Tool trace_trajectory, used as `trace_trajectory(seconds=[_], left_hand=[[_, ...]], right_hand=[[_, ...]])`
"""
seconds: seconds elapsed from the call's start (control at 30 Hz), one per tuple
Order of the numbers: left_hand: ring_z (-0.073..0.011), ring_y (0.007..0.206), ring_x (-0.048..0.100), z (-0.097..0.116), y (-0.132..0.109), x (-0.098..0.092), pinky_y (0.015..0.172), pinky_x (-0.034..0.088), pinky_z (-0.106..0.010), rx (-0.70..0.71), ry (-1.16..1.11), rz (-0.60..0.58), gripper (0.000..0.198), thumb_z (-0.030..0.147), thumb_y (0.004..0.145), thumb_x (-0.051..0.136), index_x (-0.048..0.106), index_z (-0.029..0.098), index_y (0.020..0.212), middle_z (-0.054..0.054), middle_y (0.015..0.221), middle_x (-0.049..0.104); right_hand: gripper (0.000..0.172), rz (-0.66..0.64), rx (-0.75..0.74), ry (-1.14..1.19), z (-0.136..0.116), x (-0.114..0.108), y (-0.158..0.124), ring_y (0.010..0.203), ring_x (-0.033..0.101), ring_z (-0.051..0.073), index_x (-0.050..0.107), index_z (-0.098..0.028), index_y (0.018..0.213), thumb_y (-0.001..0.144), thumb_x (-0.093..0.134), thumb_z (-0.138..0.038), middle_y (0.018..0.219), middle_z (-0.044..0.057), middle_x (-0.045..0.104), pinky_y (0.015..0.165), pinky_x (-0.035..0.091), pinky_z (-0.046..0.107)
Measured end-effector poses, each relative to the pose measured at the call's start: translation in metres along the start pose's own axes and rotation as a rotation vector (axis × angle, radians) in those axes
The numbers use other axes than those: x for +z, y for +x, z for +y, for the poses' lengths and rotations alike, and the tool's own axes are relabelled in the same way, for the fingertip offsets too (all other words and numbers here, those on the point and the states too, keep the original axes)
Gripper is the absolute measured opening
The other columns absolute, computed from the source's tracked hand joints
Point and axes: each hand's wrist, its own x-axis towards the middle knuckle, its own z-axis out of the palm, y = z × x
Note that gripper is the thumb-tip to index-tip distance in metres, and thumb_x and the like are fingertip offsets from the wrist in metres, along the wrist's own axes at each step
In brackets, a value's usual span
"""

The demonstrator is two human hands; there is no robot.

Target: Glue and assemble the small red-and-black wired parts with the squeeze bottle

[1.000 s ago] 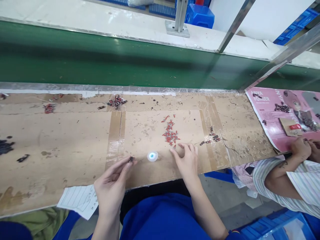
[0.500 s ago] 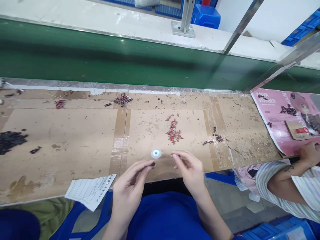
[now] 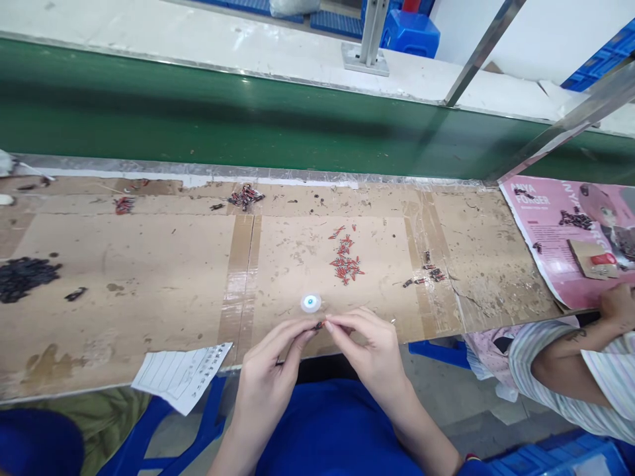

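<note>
My left hand (image 3: 270,373) and my right hand (image 3: 370,350) meet fingertip to fingertip over the near edge of the cardboard-covered bench (image 3: 163,264). Both are pinched on one tiny dark part (image 3: 319,326) held between them. Just beyond the fingertips lies a small white round piece with a blue centre (image 3: 310,303). Farther back sits a loose cluster of small red parts (image 3: 346,263).
A heap of black parts (image 3: 22,277) lies at the far left, small red-and-black piles (image 3: 245,196) near the back edge. A lined paper sheet (image 3: 181,375) hangs off the front edge. A green conveyor belt (image 3: 223,119) runs behind. Another person's arm (image 3: 570,360) rests beside a pink poster (image 3: 570,231).
My right hand left the red cluster and drew back toward me. My left hand moved right with its dark part until the fingertips of both hands met.
</note>
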Motion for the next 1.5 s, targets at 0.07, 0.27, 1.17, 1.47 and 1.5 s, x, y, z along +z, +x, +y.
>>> trace_trajectory(seconds=[0.07,0.27,1.17,1.47,1.5], left_hand=[[-0.0172,0.077,0.073,0.001,0.001,0.001,0.072,0.061,-0.026,-0.023,-0.007,-0.003,0.015,0.023,0.09,0.058,0.073,0.022,0.091,-0.004,0.087,0.076],[-0.0152,0.07,0.072,-0.001,0.001,0.003,0.067,0.06,-0.023,-0.064,-0.043,-0.007,0.015,0.024,0.089,0.058,0.072,0.021,0.087,-0.003,0.078,0.073],[-0.0107,0.067,0.064,0.02,-0.003,0.013,0.064,0.054,-0.018,-0.174,-0.12,-0.131,0.013,0.025,0.092,0.052,0.065,0.022,0.093,0.0,0.076,0.063],[-0.017,0.067,0.073,0.012,-0.004,0.012,0.065,0.062,-0.024,-0.294,-0.207,0.006,0.018,0.035,0.084,0.066,0.071,0.017,0.088,-0.005,0.077,0.075],[-0.018,0.067,0.074,0.012,-0.004,0.011,0.065,0.063,-0.024,-0.301,-0.2,0.026,0.018,0.035,0.083,0.067,0.071,0.018,0.086,-0.005,0.077,0.076]], right_hand=[[0.015,-0.013,0.0,-0.012,0.0,0.0,-0.001,0.07,0.07,0.017,0.078,-0.025,0.092,0.088,0.065,-0.019,0.077,0.003,0.076,0.067,0.06,0.029],[0.017,-0.052,0.035,-0.03,-0.001,0.003,-0.004,0.071,0.071,0.017,0.078,-0.024,0.093,0.089,0.063,-0.019,0.082,0.004,0.077,0.069,0.06,0.028],[0.036,-0.23,0.525,0.554,0.017,-0.01,0.003,0.063,0.072,0.017,0.074,-0.019,0.073,0.069,0.079,-0.054,0.069,0.002,0.075,0.064,0.061,0.029],[0.028,-0.186,0.469,0.507,0.008,-0.014,0.002,0.071,0.072,0.017,0.076,-0.02,0.077,0.079,0.074,-0.047,0.076,0.004,0.076,0.065,0.059,0.027],[0.026,-0.185,0.48,0.496,0.007,-0.015,0.002,0.073,0.072,0.017,0.077,-0.02,0.077,0.078,0.074,-0.045,0.078,0.004,0.076,0.066,0.058,0.027]])
